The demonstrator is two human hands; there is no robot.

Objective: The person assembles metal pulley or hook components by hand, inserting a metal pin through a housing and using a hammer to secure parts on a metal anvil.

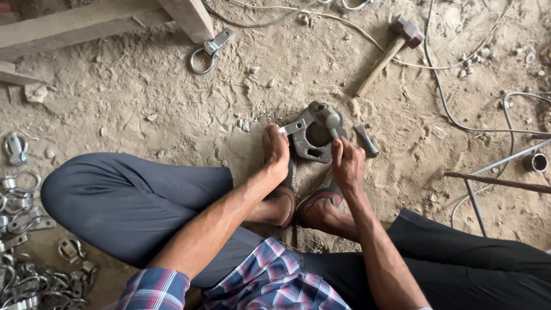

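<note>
The right hand [348, 163] grips a short hammer [328, 117], hiding its handle; the left hand [276, 150] presses a flat metal strip [293, 127] onto a round-holed grey iron block [314, 138], fingertips hidden.

Metal bracket [314, 136] on sandy ground [143, 97], wooden-handled hammer [389, 53] beyond it, clamp pile [34, 264] far left

I look down at sandy ground. My left hand [276, 150] presses a flat metal strip [293, 127] onto a heavy metal block [314, 138]. My right hand [346, 163] grips a small hammer [328, 119] whose head sits over the block. A chisel [365, 139] lies just beside it. A bigger hammer [390, 53] lies farther off. Metal clamps [26, 252] sit piled by my left knee.
</note>
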